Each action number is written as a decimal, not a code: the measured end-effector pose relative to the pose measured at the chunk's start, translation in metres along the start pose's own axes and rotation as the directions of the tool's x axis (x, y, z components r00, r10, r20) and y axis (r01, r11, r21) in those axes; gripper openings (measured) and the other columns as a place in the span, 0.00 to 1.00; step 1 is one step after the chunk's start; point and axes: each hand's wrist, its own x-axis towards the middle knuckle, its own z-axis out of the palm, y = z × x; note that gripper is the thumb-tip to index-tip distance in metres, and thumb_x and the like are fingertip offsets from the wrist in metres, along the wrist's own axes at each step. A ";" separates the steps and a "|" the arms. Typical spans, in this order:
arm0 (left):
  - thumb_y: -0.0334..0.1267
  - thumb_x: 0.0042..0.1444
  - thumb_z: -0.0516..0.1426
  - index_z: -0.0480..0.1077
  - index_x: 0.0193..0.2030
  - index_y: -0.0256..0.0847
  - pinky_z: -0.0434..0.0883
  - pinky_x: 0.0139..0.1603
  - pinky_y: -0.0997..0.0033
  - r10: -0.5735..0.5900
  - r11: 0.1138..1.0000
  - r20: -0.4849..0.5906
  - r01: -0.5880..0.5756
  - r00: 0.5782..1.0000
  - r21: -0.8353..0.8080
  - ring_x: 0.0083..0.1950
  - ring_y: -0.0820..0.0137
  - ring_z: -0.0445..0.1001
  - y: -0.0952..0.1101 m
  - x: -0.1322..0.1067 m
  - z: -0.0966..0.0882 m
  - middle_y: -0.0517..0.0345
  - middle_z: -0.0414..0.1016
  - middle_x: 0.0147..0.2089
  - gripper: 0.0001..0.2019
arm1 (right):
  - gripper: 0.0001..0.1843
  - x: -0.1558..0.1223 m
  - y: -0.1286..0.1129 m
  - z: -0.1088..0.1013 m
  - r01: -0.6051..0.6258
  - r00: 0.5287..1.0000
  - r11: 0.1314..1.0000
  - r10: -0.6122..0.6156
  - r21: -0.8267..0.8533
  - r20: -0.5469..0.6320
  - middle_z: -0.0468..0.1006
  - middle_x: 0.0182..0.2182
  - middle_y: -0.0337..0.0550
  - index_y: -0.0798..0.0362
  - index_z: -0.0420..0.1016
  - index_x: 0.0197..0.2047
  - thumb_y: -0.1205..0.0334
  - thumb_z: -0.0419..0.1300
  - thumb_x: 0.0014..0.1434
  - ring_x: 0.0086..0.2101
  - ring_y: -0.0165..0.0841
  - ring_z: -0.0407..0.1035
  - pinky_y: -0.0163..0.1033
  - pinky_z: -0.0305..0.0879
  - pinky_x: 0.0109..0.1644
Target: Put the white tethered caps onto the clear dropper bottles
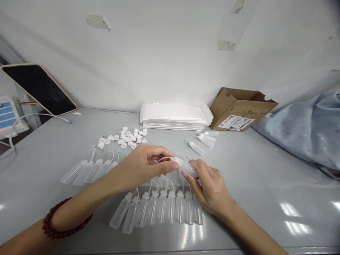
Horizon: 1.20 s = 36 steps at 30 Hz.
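Between my two hands lies a small translucent squeeze bottle [189, 169], tilted with its neck to the left. My right hand [209, 184] is closed round its body. At the neck end, my left hand [148, 163] pinches the white cap [175, 163], from which a thin strap curves; my fingers partly hide it. Below my hands lies a row of several similar bottles [162, 209] with thin straps at their tops. Another group of bottles [92, 171] rests left of my left forearm. More bottles behind my hands are partly hidden.
Loose white caps [127, 136] are scattered beyond my left hand. A few bottles [204, 140] lie at the back right. Against the wall are stacked white packets [175, 115] and an open cardboard box [240, 109]. A phone [39, 88] leans at left; grey-blue fabric [305, 127] is at right.
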 end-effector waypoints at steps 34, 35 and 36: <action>0.43 0.62 0.53 0.70 0.30 0.39 0.69 0.28 0.77 0.023 0.999 0.065 -0.026 0.998 0.048 0.26 0.74 0.72 0.002 -0.006 0.011 0.63 0.72 0.26 0.13 | 0.20 0.010 -0.005 -0.017 -0.612 0.784 0.404 0.198 0.680 0.588 0.53 0.19 0.31 0.51 0.57 0.23 0.51 0.52 0.63 0.21 0.26 0.49 0.33 0.47 0.24; 0.44 0.63 0.52 0.70 0.30 0.39 0.69 0.29 0.76 0.043 0.995 0.035 -0.046 0.998 0.090 0.27 0.74 0.72 0.004 -0.005 0.013 0.62 0.72 0.26 0.14 | 0.20 0.010 -0.004 -0.017 -0.608 0.789 0.389 0.199 0.692 0.581 0.52 0.19 0.31 0.51 0.56 0.23 0.50 0.52 0.63 0.21 0.26 0.48 0.33 0.47 0.23; 0.45 0.63 0.51 0.70 0.30 0.39 0.68 0.29 0.76 0.064 0.988 -0.014 -0.062 0.998 0.139 0.29 0.73 0.72 0.007 -0.005 0.013 0.61 0.73 0.27 0.15 | 0.21 0.010 -0.002 -0.017 -0.603 0.794 0.396 0.212 0.692 0.570 0.52 0.19 0.31 0.51 0.55 0.23 0.49 0.52 0.62 0.21 0.26 0.48 0.33 0.47 0.23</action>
